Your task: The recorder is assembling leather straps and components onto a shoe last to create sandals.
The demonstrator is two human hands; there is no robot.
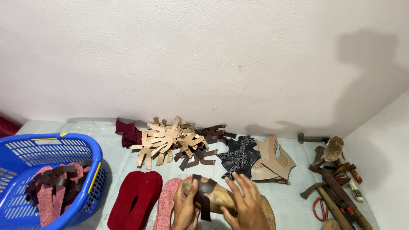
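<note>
Pressing a dark brown strap [202,195] (glossy, cross-cut) onto a tan wooden last [221,199], both hands' grips clamp it.

You have bare floor [289,200] right of the wooden shoe last [221,196]; red insoles [135,199] crowd its left, cut leather pieces [168,142] behind, tools [336,191] farther right.

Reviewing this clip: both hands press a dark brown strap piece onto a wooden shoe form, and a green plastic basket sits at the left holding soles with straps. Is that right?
Not quite: the head view shows the basket is blue, not green. The rest holds: the left hand and right hand press a dark brown strap piece onto the wooden shoe form, and the basket at the left holds soles with straps.
</note>
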